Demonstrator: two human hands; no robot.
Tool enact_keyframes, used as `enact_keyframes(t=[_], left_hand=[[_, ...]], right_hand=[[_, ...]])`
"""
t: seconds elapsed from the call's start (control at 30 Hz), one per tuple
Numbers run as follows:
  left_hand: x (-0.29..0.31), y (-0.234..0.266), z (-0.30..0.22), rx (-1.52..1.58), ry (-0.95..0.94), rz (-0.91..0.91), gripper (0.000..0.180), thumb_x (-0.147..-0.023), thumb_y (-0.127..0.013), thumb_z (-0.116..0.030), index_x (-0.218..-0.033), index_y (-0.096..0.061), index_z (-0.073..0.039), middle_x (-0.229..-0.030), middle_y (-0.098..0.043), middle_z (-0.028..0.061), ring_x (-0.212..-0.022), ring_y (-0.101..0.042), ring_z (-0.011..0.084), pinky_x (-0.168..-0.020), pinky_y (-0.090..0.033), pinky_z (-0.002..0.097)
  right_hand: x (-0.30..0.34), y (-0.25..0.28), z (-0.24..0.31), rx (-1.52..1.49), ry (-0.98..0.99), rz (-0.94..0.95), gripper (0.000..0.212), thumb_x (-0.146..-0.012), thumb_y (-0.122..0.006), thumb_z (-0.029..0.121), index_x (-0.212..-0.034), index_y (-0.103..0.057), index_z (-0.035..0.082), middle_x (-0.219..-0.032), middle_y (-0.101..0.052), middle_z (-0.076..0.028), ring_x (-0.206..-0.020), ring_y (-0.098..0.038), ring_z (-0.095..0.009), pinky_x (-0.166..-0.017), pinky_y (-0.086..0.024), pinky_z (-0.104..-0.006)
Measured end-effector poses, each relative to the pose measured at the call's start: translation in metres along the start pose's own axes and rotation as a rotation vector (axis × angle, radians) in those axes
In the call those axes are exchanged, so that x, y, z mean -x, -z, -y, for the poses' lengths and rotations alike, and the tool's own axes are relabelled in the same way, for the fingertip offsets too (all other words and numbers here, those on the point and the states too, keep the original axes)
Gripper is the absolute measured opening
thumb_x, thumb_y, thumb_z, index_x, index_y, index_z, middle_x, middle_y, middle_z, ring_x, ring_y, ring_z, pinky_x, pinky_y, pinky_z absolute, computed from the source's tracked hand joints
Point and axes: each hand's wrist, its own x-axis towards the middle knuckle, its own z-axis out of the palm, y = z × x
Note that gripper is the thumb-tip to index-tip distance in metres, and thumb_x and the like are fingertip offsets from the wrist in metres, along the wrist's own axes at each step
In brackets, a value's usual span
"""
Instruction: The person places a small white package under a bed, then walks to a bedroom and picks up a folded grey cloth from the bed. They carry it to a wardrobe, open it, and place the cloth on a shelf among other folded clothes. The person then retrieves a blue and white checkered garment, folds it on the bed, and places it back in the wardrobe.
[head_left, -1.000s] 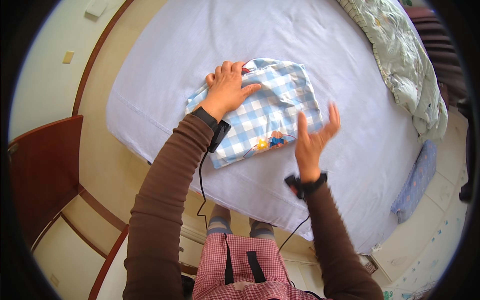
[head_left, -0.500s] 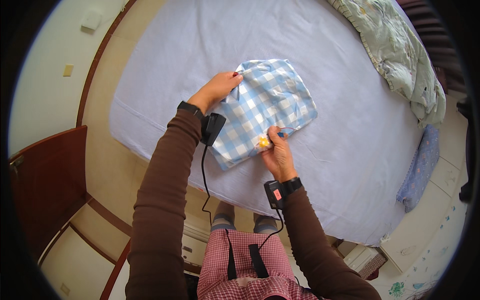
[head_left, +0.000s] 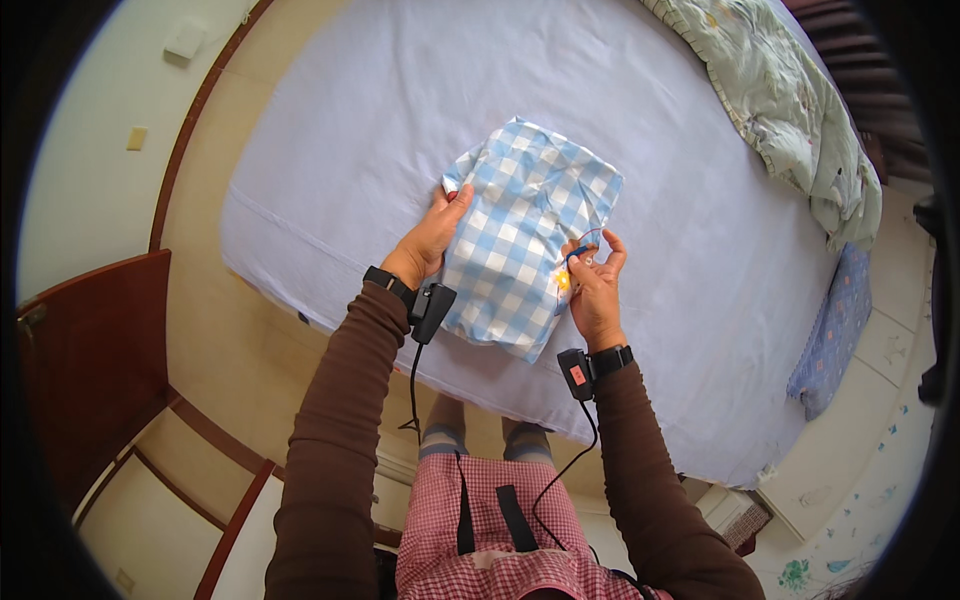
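Observation:
A blue-and-white checked cloth point(head_left: 525, 215), folded or bag-like in shape, lies creased on the bed in front of me. Along its left edge my left hand point(head_left: 437, 230) is closed, thumb on top and the other fingers underneath. Something small and dark red point(head_left: 452, 196) shows by that thumb. At the right edge, my right hand point(head_left: 598, 295) pinches a small dark-blue piece point(head_left: 580, 252), whose kind I cannot make out. A thin reddish cord curves beside its fingertips. A yellow flower patch point(head_left: 563, 281) on the cloth sits just left of the right thumb.
The cloth rests on a bed with a pale lavender sheet point(head_left: 330, 150). A light green quilt point(head_left: 780, 110) is bunched at the far right. A blue patterned pillow point(head_left: 832, 330) stands along the right side. A dark red wooden panel point(head_left: 100, 370) stands at left.
The checked cloth has turned clockwise. My left hand has slid nearer along its left edge, and my right hand has moved right and away from me, its index finger now raised.

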Motion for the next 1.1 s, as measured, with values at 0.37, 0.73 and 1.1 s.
enact_keyframes(t=[0.37,0.73,1.1], left_hand=[[0.02,-0.006,-0.012,-0.29,-0.295,0.18,0.08,-0.091,-0.065,-0.017,-0.156,-0.02,-0.028,-0.15,-0.037,0.0121,-0.14,-0.033,0.0241,-0.115,-0.028,0.0391],[0.02,-0.015,-0.022,-0.587,-0.14,0.263,0.066,-0.078,-0.061,0.005,-0.143,-0.047,-0.001,-0.135,-0.055,0.0103,-0.12,-0.053,0.0171,-0.102,-0.043,0.0281],[0.146,-0.049,-0.018,-1.142,-0.5,-0.078,0.028,-0.079,-0.064,0.003,-0.105,-0.067,-0.008,-0.134,-0.049,0.0217,-0.121,-0.049,0.0328,-0.097,-0.042,0.0353]], right_hand=[[0.006,0.012,0.015,0.538,-0.01,0.205,0.096,-0.068,-0.084,-0.001,-0.15,-0.036,0.01,-0.133,-0.046,-0.007,-0.125,-0.045,-0.018,-0.101,-0.042,-0.0298],[0.008,0.015,0.027,0.535,0.038,0.213,0.092,-0.073,-0.078,-0.008,-0.151,-0.03,0.003,-0.134,-0.05,-0.011,-0.116,-0.051,-0.017,-0.09,-0.049,-0.027],[0.073,-0.013,0.112,1.249,0.511,0.299,0.01,-0.074,-0.077,-0.001,-0.077,-0.07,0.006,-0.097,-0.058,-0.006,-0.087,-0.054,-0.019,-0.074,-0.045,-0.0336]])
